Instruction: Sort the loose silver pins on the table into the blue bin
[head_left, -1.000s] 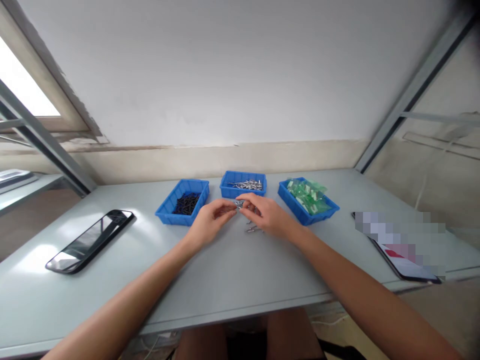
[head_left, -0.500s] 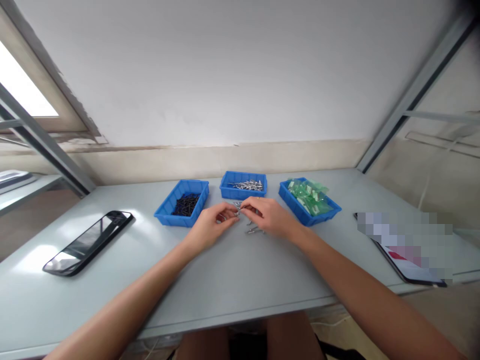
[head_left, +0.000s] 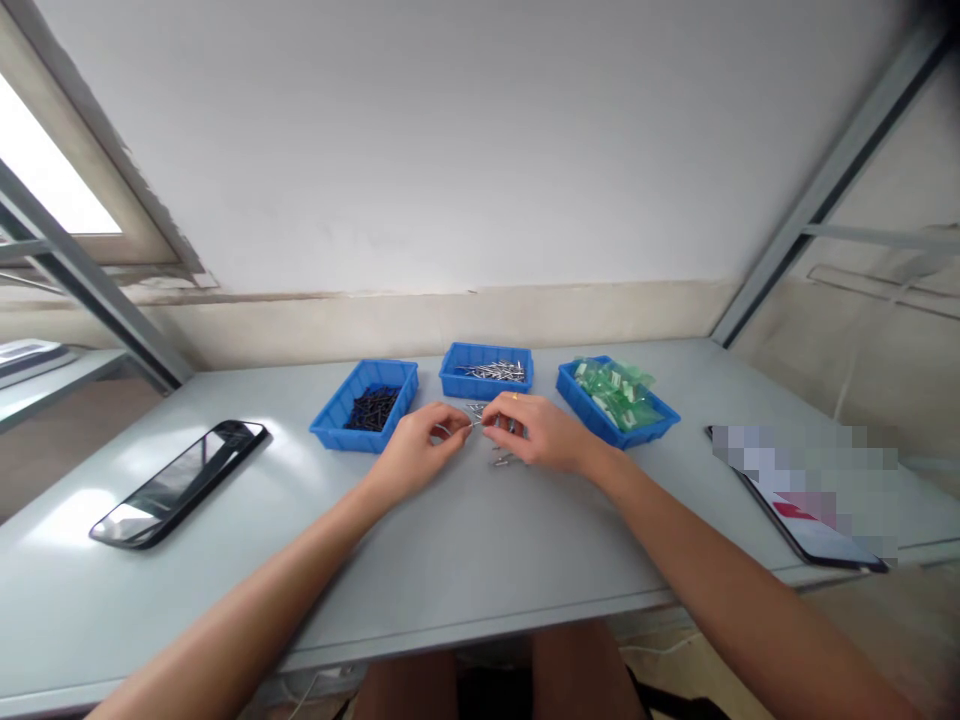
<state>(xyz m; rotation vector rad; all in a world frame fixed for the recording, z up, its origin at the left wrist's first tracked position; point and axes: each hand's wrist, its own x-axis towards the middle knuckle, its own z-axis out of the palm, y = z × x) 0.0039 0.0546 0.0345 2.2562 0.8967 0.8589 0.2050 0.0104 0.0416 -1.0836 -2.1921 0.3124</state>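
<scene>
My left hand (head_left: 416, 450) and my right hand (head_left: 538, 432) meet over the grey table (head_left: 465, 540), just in front of the middle blue tray. Both pinch small silver metal pins (head_left: 474, 420) between their fingertips. A few more silver pins (head_left: 502, 459) lie loose on the table under my right hand. Three blue trays stand in a row behind: the left tray (head_left: 327, 428) holds dark screws, the middle tray (head_left: 454, 382) holds silver pins, the right tray (head_left: 581, 403) holds small green bags.
A black phone (head_left: 176, 482) lies face up on the left of the table. A second phone or tablet (head_left: 814, 535), partly blurred out, lies at the right edge. A white wall rises behind, with metal frame bars at both sides.
My hands have drawn slightly nearer to me and stay pinched together on the pins; my right hand has turned so its fingers curl more. The trays and phones have not moved.
</scene>
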